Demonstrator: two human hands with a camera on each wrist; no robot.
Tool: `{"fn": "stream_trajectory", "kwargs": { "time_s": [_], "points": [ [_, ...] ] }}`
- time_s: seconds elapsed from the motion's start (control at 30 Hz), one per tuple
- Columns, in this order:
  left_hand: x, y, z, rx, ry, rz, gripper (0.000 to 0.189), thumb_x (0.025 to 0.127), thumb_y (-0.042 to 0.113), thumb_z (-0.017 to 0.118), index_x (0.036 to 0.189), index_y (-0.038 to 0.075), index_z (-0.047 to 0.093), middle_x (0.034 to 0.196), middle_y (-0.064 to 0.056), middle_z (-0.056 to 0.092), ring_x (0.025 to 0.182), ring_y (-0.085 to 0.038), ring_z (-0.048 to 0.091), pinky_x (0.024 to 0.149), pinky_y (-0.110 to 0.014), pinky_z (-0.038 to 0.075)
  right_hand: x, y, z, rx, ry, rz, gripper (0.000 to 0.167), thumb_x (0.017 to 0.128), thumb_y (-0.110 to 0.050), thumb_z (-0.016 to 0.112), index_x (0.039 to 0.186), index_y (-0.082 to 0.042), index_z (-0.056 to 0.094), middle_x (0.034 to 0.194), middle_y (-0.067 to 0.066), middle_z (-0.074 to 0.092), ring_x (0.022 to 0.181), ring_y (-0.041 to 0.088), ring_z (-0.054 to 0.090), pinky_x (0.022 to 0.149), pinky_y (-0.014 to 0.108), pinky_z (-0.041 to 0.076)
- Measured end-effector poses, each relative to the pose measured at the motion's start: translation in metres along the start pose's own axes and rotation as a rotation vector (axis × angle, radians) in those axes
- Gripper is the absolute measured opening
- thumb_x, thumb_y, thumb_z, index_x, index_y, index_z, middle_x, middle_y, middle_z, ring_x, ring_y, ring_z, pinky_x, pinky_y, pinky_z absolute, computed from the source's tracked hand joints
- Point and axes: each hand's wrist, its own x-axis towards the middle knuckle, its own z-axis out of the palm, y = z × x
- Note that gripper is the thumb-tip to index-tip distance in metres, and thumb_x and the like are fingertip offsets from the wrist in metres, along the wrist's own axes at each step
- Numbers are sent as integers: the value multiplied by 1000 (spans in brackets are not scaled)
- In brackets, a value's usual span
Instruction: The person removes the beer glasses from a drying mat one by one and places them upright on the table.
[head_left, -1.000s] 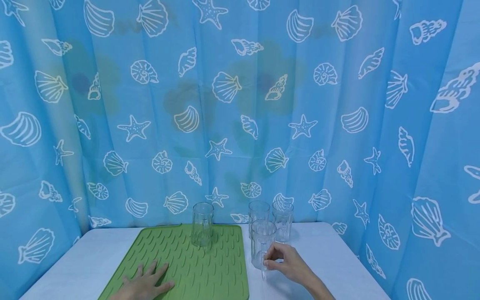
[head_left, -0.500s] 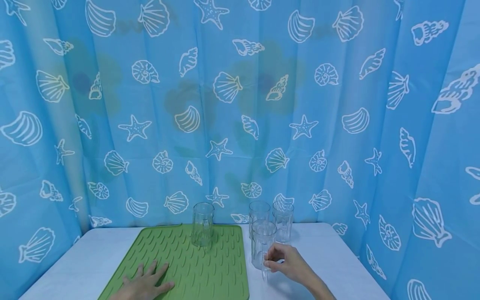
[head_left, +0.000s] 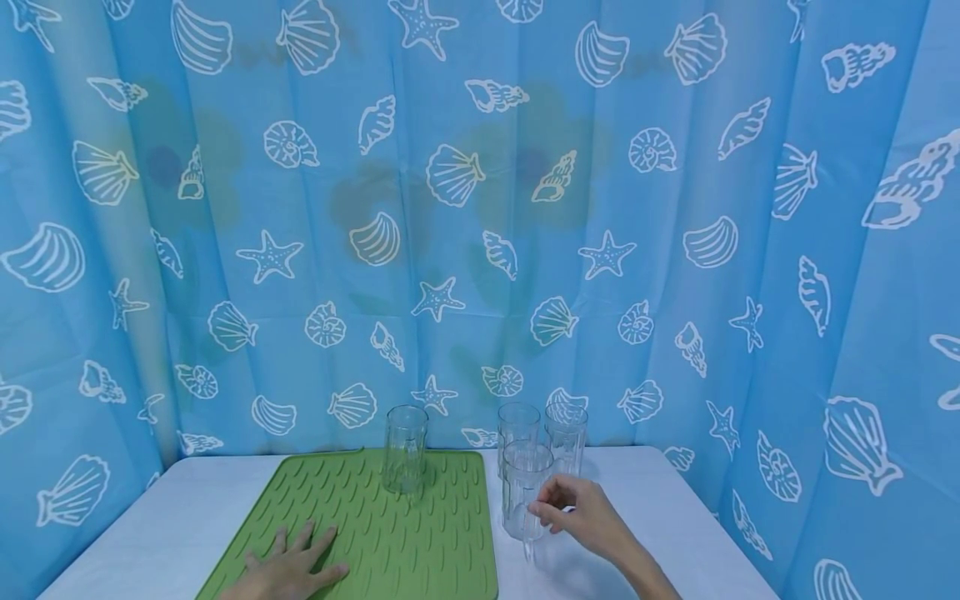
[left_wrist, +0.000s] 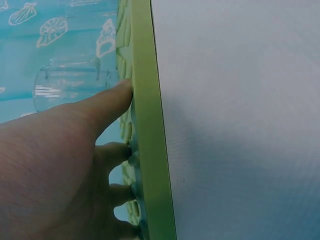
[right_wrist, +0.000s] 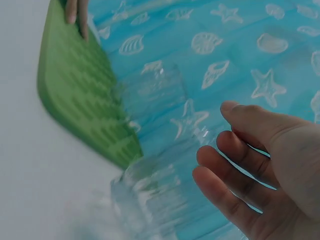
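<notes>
My left hand [head_left: 288,567] rests with spread fingers on a green ridged mat [head_left: 420,542]; the left wrist view shows its fingertips on the mat's surface. My right hand [head_left: 581,512] is beside the nearest clear glass mug [head_left: 517,508], its fingertips right at the handle [head_left: 529,542]. In the right wrist view its fingers [right_wrist: 215,187] are loosely bent, with a gap between thumb and forefinger and nothing held. The mug stands upright on the white table, right of the mat. Behind it are two more clear glasses [head_left: 566,442], partly overlapped.
Another clear glass mug [head_left: 405,467] stands upright near the far edge of the mat. A white cloth [head_left: 660,517] covers the table. Around the back and sides hangs a blue curtain [head_left: 480,233] printed with white shells and starfish.
The right hand's pinch on the mug handle has loosened, and the hand has shifted slightly up and right. The mug and the left hand stay in place.
</notes>
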Motion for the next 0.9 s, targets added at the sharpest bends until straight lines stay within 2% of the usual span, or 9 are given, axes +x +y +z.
{"fn": "stream_trajectory", "kwargs": {
  "time_s": [0.23,0.4,0.57,0.73,0.9],
  "points": [
    [-1,2,-1,-1,-4,-12,94,86,75,48,150,7,38,154,-33,28,135,-70,10,93,-90,6,-1,-30,1,62,-16,-68,19,93,-25,68,92,-6,65,82,13,68,69,12,67,61,32,60],
    [1,1,0,-6,-1,-15,93,86,75,48,150,7,39,154,-33,28,135,-70,10,92,-90,6,-1,-46,11,61,-21,-110,20,92,-29,69,90,-9,65,81,10,69,67,12,67,60,32,60],
    [3,-2,2,0,6,-14,93,86,75,47,150,8,39,154,-33,28,135,-71,10,92,-90,6,2,-53,24,62,-58,-123,20,92,-32,68,90,-12,65,81,10,70,67,16,68,61,31,60],
    [3,-2,2,9,8,-9,93,87,75,47,150,7,39,154,-32,29,134,-71,11,92,-90,7,7,-58,39,81,-107,-138,16,93,-27,68,93,-11,66,84,14,71,68,9,67,60,31,60],
    [3,-2,1,0,4,-11,93,87,75,47,150,7,38,154,-33,28,134,-71,11,92,-90,6,15,-67,55,83,-133,-130,14,94,-26,67,94,-12,68,83,10,72,66,9,66,59,33,59]
  ]
}}
